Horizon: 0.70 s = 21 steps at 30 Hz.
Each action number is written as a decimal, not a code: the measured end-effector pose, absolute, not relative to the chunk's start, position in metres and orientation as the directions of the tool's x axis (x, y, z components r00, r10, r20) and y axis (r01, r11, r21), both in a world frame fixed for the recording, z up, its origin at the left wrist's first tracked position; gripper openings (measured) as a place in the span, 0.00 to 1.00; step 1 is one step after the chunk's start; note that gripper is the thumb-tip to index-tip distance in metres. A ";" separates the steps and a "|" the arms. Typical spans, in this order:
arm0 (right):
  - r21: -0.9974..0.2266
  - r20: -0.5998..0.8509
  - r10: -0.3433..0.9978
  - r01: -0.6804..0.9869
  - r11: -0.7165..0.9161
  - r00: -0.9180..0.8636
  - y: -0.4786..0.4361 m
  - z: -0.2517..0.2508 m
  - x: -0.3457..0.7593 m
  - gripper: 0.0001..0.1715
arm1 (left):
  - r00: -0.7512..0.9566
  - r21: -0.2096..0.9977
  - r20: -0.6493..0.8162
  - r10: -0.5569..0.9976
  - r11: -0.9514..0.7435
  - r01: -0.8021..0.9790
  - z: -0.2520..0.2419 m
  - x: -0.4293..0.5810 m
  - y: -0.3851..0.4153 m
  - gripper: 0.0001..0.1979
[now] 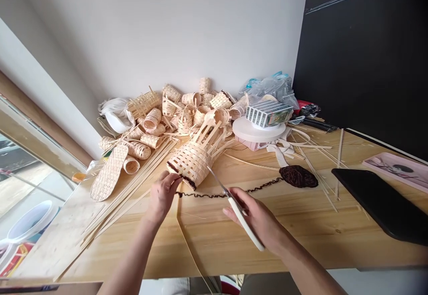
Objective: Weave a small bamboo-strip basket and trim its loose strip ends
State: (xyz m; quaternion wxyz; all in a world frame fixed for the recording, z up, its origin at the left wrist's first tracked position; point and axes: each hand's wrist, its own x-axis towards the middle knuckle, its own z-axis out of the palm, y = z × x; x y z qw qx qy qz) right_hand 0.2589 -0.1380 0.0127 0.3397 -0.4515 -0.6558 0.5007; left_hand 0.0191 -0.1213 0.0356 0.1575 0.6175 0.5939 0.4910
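A woven basket (190, 159) of pale strips lies on its side, loose strip ends pointing away from me. Dark brown yarn edges its near end. My left hand (162, 192) is closed in a pinch at that edge, on the brown yarn (187, 181). In my right hand (256, 215) is a pair of scissors (242, 221) with white handles, its tips pointing at the basket's right side. A crinkled yarn strand (205, 195) runs across the table under the scissors to a dark yarn ball (298, 176). A thin strip (187, 237) hangs toward me beside my left hand.
Behind the basket several small woven baskets (152, 119) are piled against the wall. Long strips (133, 183) and a flat woven piece (110, 174) lie left. To the right are a white turntable (239, 128) bearing a box (269, 113), a black tablet-like slab (377, 201) and a pink tray (377, 161).
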 end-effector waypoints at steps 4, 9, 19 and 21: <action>-0.943 0.100 0.959 0.282 0.176 -0.265 -0.123 0.015 0.242 0.16 | -0.186 0.788 0.489 0.852 -0.340 0.513 0.028 -0.002 -0.103 0.05; -0.941 0.115 0.984 0.303 0.152 -0.137 -0.096 0.017 0.216 0.18 | -0.202 0.875 0.435 0.878 -0.359 0.324 0.006 -0.019 -0.096 0.11; -0.975 0.062 0.998 0.214 0.067 -0.028 -0.069 -0.011 0.195 0.22 | -0.158 0.787 0.554 0.817 -0.453 0.419 0.006 0.004 -0.116 0.07; -0.983 0.077 0.997 0.168 0.075 0.005 -0.070 -0.016 0.197 0.25 | -0.134 0.670 0.679 0.722 -0.534 0.517 0.004 0.014 -0.122 0.05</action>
